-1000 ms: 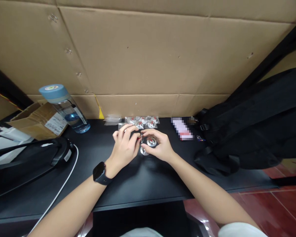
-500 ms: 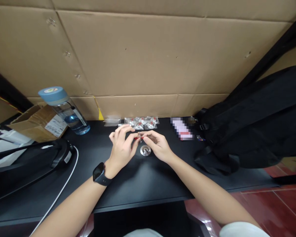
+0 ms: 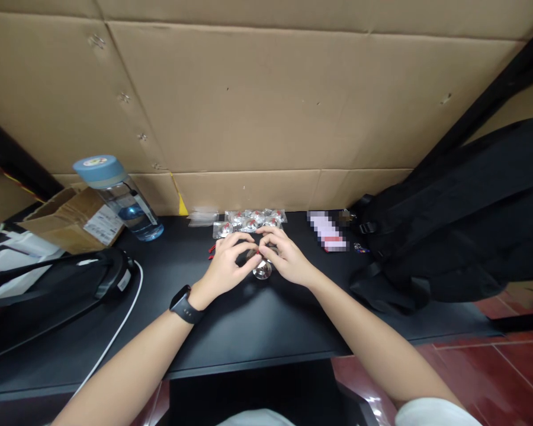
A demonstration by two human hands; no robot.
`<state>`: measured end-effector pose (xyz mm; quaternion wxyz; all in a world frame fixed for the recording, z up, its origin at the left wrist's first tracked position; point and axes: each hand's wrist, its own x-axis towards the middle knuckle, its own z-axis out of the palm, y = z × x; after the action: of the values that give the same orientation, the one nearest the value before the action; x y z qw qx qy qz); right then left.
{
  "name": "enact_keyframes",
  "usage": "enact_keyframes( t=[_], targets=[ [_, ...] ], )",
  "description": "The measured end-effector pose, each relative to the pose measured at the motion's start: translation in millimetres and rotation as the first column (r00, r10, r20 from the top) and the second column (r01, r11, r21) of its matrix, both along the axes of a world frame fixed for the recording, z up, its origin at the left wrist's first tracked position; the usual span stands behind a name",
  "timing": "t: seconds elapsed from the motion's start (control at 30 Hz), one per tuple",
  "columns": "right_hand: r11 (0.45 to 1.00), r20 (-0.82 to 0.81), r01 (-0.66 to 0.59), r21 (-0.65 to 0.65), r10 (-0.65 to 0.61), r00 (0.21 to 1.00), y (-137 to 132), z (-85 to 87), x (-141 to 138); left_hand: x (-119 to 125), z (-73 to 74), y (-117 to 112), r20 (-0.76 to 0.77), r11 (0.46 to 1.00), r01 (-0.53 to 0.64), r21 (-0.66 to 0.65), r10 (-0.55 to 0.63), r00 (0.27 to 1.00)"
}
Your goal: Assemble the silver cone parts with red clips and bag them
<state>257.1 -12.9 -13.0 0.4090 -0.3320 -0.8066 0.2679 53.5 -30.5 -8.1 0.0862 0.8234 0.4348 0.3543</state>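
My left hand (image 3: 228,264) and my right hand (image 3: 285,257) meet over the black desk (image 3: 249,319), fingers curled and pinched together around a small silver metal disc (image 3: 262,270) with a red-tipped piece at its top. The disc rests on or just above the desk between the fingertips. A black smartwatch (image 3: 183,305) is on my left wrist. Just behind the hands lies a cluster of clear bags (image 3: 251,220) holding several similar silver and red parts. Small red bits (image 3: 211,251) lie left of my left hand.
A blue-lidded water bottle (image 3: 119,198) and an open cardboard box (image 3: 68,219) stand at the back left. A black bag (image 3: 48,284) with a white cable (image 3: 115,331) lies left, a black backpack (image 3: 462,225) right. A cardboard wall (image 3: 266,100) backs the desk. A pink packet (image 3: 327,231) lies behind.
Both hands have lowered and closed in over the silver disc, which lay uncovered on the desk half a second ago. The small pin-like piece held up between the fingertips has come down to it.
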Motion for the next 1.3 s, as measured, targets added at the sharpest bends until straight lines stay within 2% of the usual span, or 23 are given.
enact_keyframes(
  t=[0.07,0.17,0.27,0.37,0.43,0.5,0.6,0.73,0.8,0.9,1.1,1.3],
  targets=[
    [1.0,-0.017,-0.02,-0.022,0.02,1.0,0,0.6,-1,0,-4.6,2,0.013,1.0,0.015,0.004,-0.015,1.0],
    [0.999,0.026,0.02,-0.034,-0.019,0.999,4,1.2,4,-2,-10.2,6,-0.019,0.998,-0.022,0.058,0.024,1.0],
    [0.995,0.233,0.1,-0.003,-0.096,0.968,12,0.1,15,-8,-13.8,11,-0.079,0.992,-0.078,0.1,0.086,0.993],
    [0.987,0.498,0.161,0.031,-0.155,0.853,20,-3.6,26,-13,-15.5,17,-0.092,0.987,-0.141,0.073,0.148,0.985],
    [0.984,0.575,0.18,-0.012,-0.14,0.806,24,-6.3,28,-16,-15.7,19,-0.094,0.984,-0.173,0.036,0.176,0.98],
    [0.976,0.58,0.209,-0.051,-0.141,0.802,26,-8.1,27,-18,-15.8,21,-0.095,0.981,-0.196,0.008,0.196,0.976],
    [0.957,0.547,0.284,-0.048,-0.213,0.81,26,-8.9,26,-17,-16.5,21,-0.099,0.979,-0.203,-0.021,0.2,0.975],
    [0.975,0.516,0.22,0.038,-0.208,0.831,24,-11.6,25,-14,-17.8,19,-0.119,0.985,-0.168,-0.047,0.161,0.98],
    [0.979,0.553,0.182,0.092,-0.203,0.808,24,-14.7,24,-14,-18.0,19,-0.124,0.986,-0.16,-0.052,0.153,0.98],
    [0.971,0.604,0.209,0.118,-0.237,0.761,25,-18.2,22,-13,-17.6,19,-0.122,0.984,-0.167,-0.054,0.16,0.98],
    [0.953,0.573,0.295,0.063,-0.277,0.771,28,-12.1,24,-12,-17.6,18,-0.116,0.985,-0.166,-0.055,0.159,0.98],
    [0.928,0.621,0.368,0.059,-0.323,0.714,28,-9.3,28,-12,-18.7,19,-0.116,0.984,-0.164,-0.068,0.156,0.981]
  ],
)
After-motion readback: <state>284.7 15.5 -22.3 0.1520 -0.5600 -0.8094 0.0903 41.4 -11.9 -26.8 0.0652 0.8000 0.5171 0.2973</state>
